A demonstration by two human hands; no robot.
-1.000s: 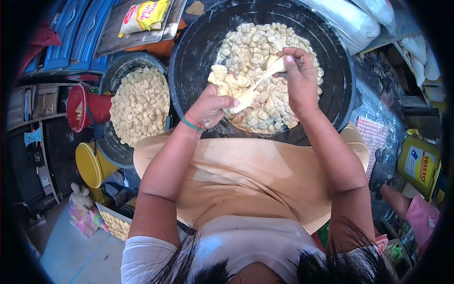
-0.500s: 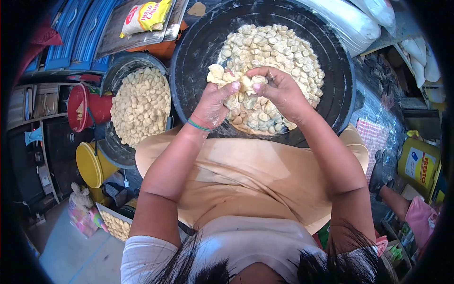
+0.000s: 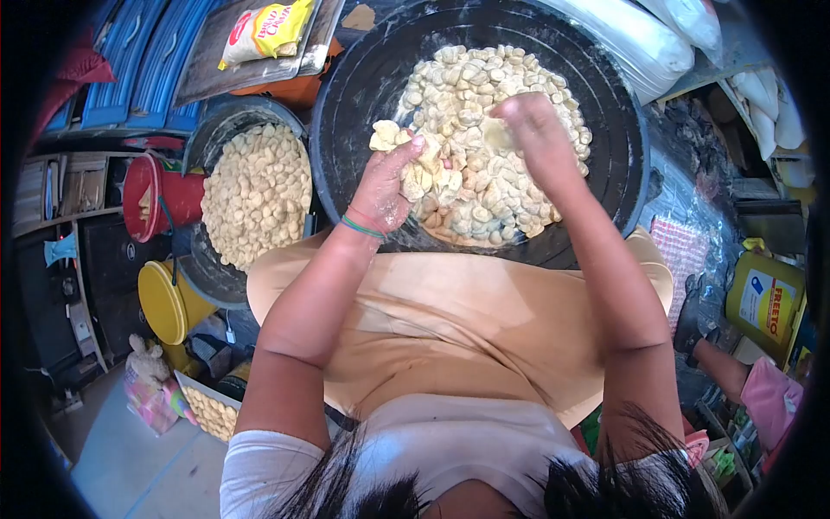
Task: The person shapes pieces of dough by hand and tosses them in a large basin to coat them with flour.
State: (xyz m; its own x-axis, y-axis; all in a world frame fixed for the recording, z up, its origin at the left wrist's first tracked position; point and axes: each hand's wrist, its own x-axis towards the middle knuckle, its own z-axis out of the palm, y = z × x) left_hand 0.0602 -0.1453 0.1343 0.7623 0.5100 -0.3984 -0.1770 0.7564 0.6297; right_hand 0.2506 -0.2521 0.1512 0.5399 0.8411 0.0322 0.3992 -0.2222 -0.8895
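My left hand (image 3: 386, 183) is closed round a floury clump of dough pieces (image 3: 432, 176), with the thumb on top. To its right, my right hand (image 3: 543, 138) is smeared by motion over the pile; its fingers are unclear. A pale, blurred dough piece (image 3: 497, 134) shows beside those fingers, and whether they hold it I cannot tell. Beneath both hands lies a heap of small, flattened dough pieces (image 3: 480, 203), dusted with flour. They lie in a wide black basin (image 3: 341, 169) in front of my lap.
A second dark tub (image 3: 203, 117) full of rounder dough pieces (image 3: 258, 195) stands at left. Near it are a red bucket (image 3: 143, 197) and a yellow bucket (image 3: 164, 303). A yellow packet (image 3: 268, 33) lies on trays at the back. Another person's leg (image 3: 722, 372) shows at right.
My hands have parted: the right has moved right and up, away from the clump, over the heap. My left hand keeps the clump and has shifted slightly.
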